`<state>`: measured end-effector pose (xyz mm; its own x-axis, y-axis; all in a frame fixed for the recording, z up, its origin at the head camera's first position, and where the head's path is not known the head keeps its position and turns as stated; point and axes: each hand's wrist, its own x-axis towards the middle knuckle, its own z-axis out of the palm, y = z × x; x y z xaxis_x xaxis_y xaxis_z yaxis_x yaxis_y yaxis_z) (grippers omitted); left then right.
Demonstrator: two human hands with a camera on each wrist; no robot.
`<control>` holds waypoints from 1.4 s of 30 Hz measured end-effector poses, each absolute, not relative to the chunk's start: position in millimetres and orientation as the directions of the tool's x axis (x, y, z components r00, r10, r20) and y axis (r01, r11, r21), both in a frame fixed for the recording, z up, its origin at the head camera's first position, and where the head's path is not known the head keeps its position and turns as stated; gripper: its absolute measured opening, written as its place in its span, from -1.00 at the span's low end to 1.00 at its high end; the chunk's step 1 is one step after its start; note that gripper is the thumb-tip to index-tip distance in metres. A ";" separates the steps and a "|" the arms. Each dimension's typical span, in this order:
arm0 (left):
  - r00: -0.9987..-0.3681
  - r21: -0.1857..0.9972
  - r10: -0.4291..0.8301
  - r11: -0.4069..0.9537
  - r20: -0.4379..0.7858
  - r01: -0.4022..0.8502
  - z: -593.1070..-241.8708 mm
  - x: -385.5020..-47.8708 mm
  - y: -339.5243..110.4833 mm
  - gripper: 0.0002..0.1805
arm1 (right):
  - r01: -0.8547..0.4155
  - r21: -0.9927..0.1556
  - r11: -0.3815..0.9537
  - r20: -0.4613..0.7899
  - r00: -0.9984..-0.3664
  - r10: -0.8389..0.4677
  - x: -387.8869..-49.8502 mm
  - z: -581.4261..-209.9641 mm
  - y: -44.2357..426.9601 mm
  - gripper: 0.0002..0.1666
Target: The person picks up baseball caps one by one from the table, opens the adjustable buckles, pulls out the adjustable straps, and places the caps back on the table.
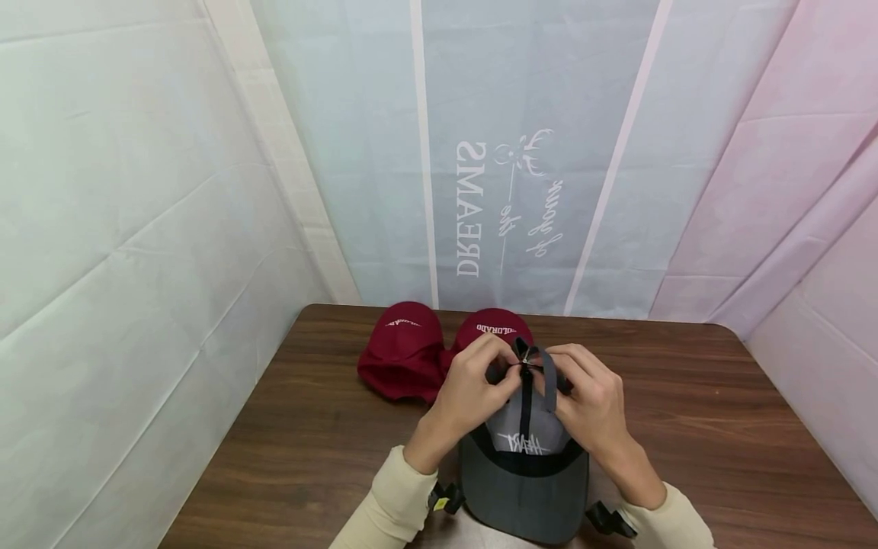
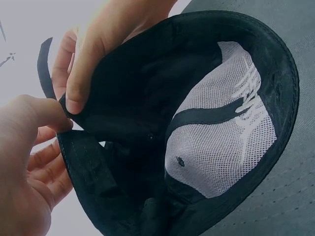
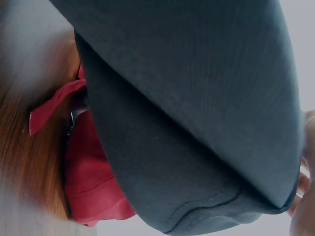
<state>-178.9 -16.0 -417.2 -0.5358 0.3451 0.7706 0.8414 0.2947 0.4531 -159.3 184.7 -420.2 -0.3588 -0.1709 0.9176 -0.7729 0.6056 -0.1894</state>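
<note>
A dark grey baseball cap (image 1: 527,496) is held with its brim toward me and its inside facing up. My left hand (image 1: 473,385) pinches one side of the back strap between thumb and fingers. On the other side, my right hand (image 1: 591,393) pinches the strap near its small metal buckle (image 1: 525,358). The loose grey strap end (image 1: 549,381) arcs beside the right fingers. In the left wrist view, white mesh lining (image 2: 216,132) with white stitching shows inside the cap. The right wrist view shows mostly the cap's brim (image 3: 197,64), hiding most of the hand.
Two dark red caps (image 1: 405,343) with white lettering sit side by side at the back of the wooden table (image 1: 309,427). The second red cap (image 1: 494,324) is partly behind the left hand. Printed fabric curtains (image 1: 514,76) hang around the table.
</note>
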 end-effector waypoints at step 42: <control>-0.575 0.471 0.284 0.360 0.767 0.806 -422.7 -183.7 -35.7 -0.78 | -0.762 -0.250 0.597 0.896 -0.416 -0.155 -160.1 -417.8 187.5 -0.80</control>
<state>-183.7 -35.7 -422.7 -0.5751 0.2843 0.7671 0.8056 0.3598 0.4706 -160.1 187.5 -417.8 -0.4156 -0.1548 0.8963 -0.7621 0.5971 -0.2502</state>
